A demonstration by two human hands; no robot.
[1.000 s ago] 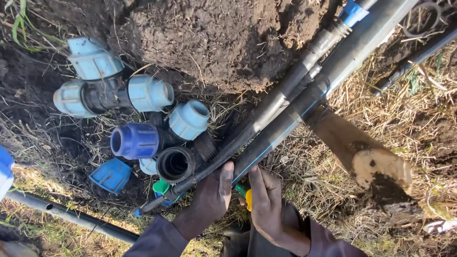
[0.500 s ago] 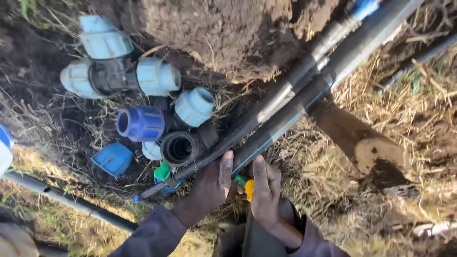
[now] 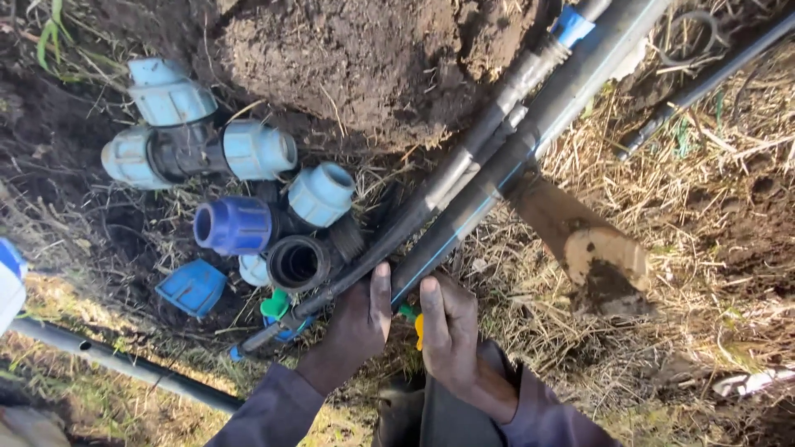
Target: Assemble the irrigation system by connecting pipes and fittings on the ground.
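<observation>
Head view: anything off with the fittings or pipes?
One black fitting lies open-ended, no cap, beside a loose blue nut on bare soil. The blade right of the black pipes is caked with mud. Nothing visibly broken.

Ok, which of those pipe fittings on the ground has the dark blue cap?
The dark blue cap sits on the lower fitting, left of its open black socket; the upper tee fitting has only pale blue caps.

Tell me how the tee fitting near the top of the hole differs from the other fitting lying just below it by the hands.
The upper tee fitting has three pale blue nuts, all screwed on. The lower fitting has one dark blue nut, one pale blue nut, and one bare black port with its open mouth facing the camera. The upper one lies farther from the left hand; the lower one sits beside it. Both have black bodies and rest on soil.
</observation>
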